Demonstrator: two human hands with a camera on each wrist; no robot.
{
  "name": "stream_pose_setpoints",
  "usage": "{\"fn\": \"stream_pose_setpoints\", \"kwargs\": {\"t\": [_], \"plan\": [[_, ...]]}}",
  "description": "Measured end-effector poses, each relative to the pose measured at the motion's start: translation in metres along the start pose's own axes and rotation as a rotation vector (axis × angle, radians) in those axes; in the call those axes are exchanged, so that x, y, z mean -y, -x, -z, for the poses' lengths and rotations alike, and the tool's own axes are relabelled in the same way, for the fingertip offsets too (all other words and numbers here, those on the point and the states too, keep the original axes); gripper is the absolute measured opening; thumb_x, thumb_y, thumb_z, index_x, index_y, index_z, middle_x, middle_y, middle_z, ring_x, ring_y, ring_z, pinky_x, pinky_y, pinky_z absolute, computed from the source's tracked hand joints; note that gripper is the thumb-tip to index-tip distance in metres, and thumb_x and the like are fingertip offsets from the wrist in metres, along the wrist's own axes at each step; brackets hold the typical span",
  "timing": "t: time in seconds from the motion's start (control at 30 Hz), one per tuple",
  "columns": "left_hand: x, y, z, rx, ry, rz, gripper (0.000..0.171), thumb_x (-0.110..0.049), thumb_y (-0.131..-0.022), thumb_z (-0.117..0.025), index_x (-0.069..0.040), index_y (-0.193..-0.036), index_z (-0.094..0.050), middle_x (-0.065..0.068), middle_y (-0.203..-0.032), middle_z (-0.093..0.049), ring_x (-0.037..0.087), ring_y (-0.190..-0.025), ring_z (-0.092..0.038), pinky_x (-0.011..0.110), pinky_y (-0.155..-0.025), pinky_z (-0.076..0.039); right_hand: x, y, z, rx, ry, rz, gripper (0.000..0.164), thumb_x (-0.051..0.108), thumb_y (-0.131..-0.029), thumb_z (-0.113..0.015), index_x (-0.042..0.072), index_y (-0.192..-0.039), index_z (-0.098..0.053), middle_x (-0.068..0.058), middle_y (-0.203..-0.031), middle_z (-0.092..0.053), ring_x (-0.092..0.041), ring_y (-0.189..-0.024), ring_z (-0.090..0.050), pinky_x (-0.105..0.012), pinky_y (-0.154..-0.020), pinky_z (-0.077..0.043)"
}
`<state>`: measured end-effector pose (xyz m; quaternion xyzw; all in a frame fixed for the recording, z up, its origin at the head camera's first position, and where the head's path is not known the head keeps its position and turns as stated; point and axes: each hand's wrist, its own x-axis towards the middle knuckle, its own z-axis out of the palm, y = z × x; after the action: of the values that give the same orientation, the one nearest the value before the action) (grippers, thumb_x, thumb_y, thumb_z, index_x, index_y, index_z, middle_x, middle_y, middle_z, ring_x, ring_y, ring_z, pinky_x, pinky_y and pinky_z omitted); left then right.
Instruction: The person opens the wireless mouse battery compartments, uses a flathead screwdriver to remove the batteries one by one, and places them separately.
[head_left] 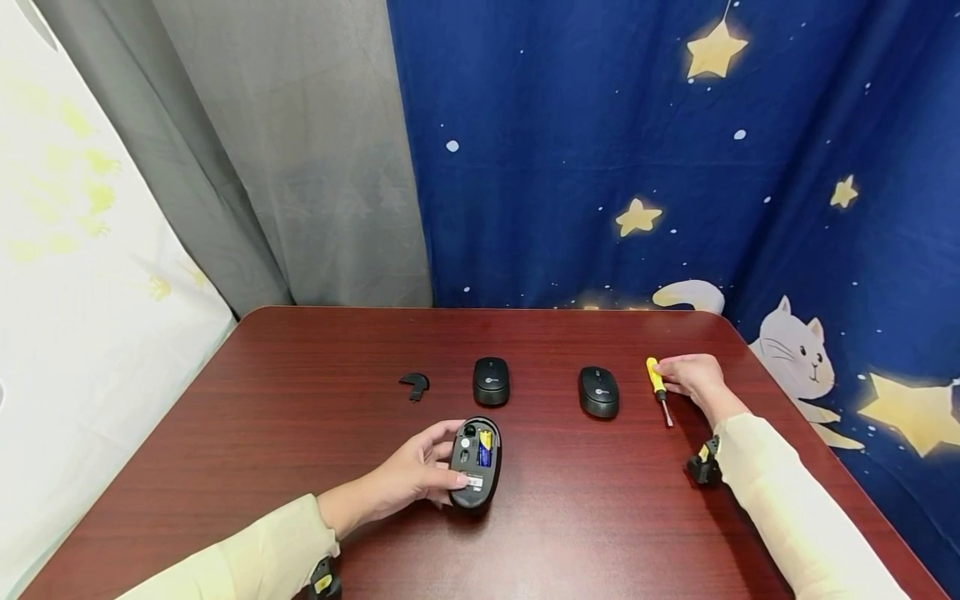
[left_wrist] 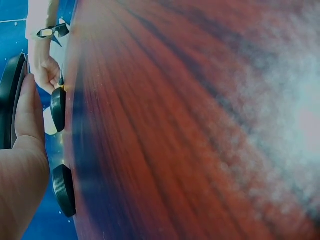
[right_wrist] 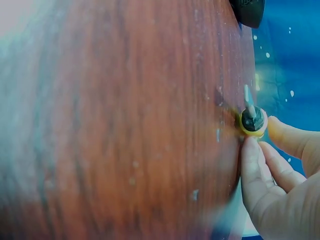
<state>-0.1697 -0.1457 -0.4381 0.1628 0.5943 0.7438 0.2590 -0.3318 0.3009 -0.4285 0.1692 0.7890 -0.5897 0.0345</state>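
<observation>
My left hand (head_left: 412, 471) holds a black computer mouse (head_left: 471, 492) with its underside up toward me, the thumb on its lower edge. The mouse's battery bay is uncovered and shows a yellow and blue battery (head_left: 485, 448). In the left wrist view the thumb (left_wrist: 30, 112) presses along the mouse's side (left_wrist: 12, 102). At the right of the table my right hand (head_left: 693, 375) pinches the yellow handle of a screwdriver (head_left: 656, 377), its metal tip pointing toward me. Thumb and fingertips meet the handle (right_wrist: 254, 131) in the right wrist view.
Two more black mice lie face up beyond the left hand, one near the middle (head_left: 491, 382) and one farther right (head_left: 599, 392). A small black battery cover (head_left: 415, 384) lies to their left. The reddish-brown table (head_left: 315, 358) ends at curtains (head_left: 555, 167).
</observation>
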Motion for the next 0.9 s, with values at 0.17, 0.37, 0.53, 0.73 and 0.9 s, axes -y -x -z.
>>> {"fn": "stream_pose_setpoints", "kwargs": {"t": [0.17, 0.37, 0.53, 0.73, 0.9], "plan": [[0.000, 0.000, 0.001, 0.002, 0.000, 0.000, 0.077, 0.004, -0.082, -0.070, -0.005, -0.146, -0.029, 0.020, -0.123, -0.059, 0.029, -0.096, -0.066, 0.043, -0.070, -0.057, 0.002, 0.002, 0.004, 0.012, -0.014, -0.001, 0.037, 0.001, -0.089, -0.067, -0.016, -0.120, -0.057, 0.001, -0.077, -0.065, -0.006, -0.066, -0.064, -0.029, -0.069, -0.057], [0.000, 0.000, 0.001, 0.004, 0.007, 0.002, 0.077, 0.004, -0.083, -0.070, -0.005, -0.147, -0.029, 0.021, -0.124, -0.058, 0.030, -0.097, -0.066, 0.045, -0.071, -0.057, 0.008, 0.004, 0.011, -0.002, -0.017, 0.000, 0.041, 0.005, -0.092, -0.065, -0.013, -0.127, -0.054, 0.004, -0.077, -0.064, -0.005, -0.069, -0.064, -0.029, -0.074, -0.056], [-0.001, 0.001, 0.001, 0.008, 0.015, 0.001, 0.077, 0.004, -0.083, -0.070, -0.005, -0.147, -0.028, 0.020, -0.124, -0.058, 0.030, -0.098, -0.066, 0.045, -0.072, -0.057, 0.014, 0.007, 0.017, 0.003, -0.055, 0.016, 0.042, 0.003, -0.093, -0.063, -0.014, -0.129, -0.051, 0.008, -0.075, -0.064, -0.005, -0.071, -0.066, -0.029, -0.075, -0.056], [-0.002, 0.000, 0.000, 0.017, 0.022, -0.002, 0.077, 0.005, -0.083, -0.069, -0.005, -0.146, -0.028, 0.020, -0.123, -0.059, 0.029, -0.097, -0.066, 0.043, -0.072, -0.057, 0.023, 0.012, 0.018, 0.016, -0.111, 0.035, 0.049, 0.006, -0.092, -0.066, -0.012, -0.134, -0.048, 0.011, -0.074, -0.065, -0.007, -0.078, -0.069, -0.031, -0.079, -0.055], [-0.003, 0.001, 0.000, 0.029, 0.026, -0.013, 0.076, 0.005, -0.083, -0.069, -0.003, -0.146, -0.027, 0.020, -0.123, -0.059, 0.028, -0.096, -0.067, 0.042, -0.073, -0.057, 0.032, 0.021, 0.013, 0.060, -0.130, 0.047, 0.051, 0.008, -0.092, -0.066, -0.011, -0.135, -0.047, 0.013, -0.075, -0.066, -0.007, -0.079, -0.069, -0.031, -0.081, -0.054]]}}
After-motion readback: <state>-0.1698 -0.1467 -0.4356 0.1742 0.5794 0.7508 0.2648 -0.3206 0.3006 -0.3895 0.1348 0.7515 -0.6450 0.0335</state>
